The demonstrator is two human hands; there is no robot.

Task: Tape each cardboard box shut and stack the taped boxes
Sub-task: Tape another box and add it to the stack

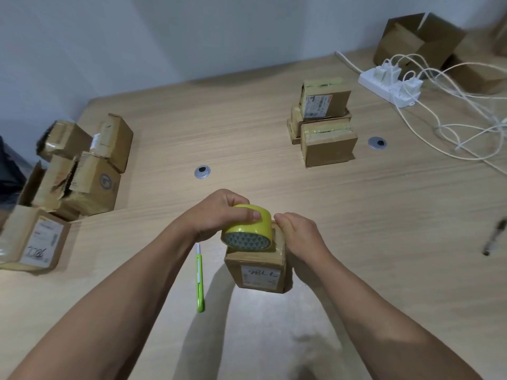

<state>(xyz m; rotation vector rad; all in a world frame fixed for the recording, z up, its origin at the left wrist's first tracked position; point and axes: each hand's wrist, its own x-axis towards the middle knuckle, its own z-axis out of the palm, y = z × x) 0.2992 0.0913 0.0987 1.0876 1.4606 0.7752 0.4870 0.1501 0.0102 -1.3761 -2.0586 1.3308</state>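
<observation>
Your left hand grips the tape roll, right hand clamps the box; looks light, stiff, so steady its sides.

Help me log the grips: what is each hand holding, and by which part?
The left hand grips the yellow tape roll around its outer band; the right hand holds the cardboard box at its top right edge.

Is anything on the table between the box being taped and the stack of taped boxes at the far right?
Nothing visible: bare table lies between the box and the stack. The green cutter lies left of the box, off that path.
</observation>
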